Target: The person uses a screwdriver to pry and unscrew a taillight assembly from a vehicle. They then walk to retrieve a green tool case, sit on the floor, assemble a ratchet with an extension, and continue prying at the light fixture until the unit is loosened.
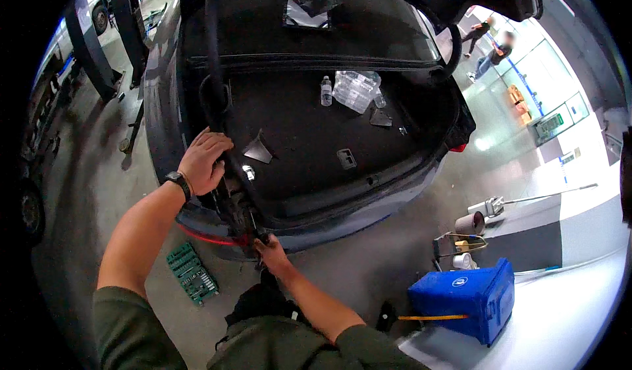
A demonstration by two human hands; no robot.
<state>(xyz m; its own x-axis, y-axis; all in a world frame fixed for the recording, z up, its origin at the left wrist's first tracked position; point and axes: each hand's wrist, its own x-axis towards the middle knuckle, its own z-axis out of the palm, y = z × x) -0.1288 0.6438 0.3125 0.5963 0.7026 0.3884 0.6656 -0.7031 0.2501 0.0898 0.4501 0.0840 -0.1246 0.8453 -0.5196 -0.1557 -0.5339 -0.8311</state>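
A dark car [316,233] stands with its trunk lid up, its rear toward me. My left hand [203,160] lies on the left rim of the trunk opening, fingers stretched out and the thumb apart, with a dark watch on the wrist. Lower down, at the left rear corner near the red tail light [214,236], my right hand [272,255] has its fingers curled round something dark and narrow. What it holds blends into the black trim. On the trunk floor [296,153] beside my left hand lie a shiny angular piece [257,149] and a small bright item [248,172].
Farther in the trunk are a water bottle [326,91] and a clear plastic-wrapped pack [356,90]. A green socket set [191,273] lies open on the floor at left. To the right stands a blue bin [464,297]. Lift posts [89,47] rise at left; two people stand far right.
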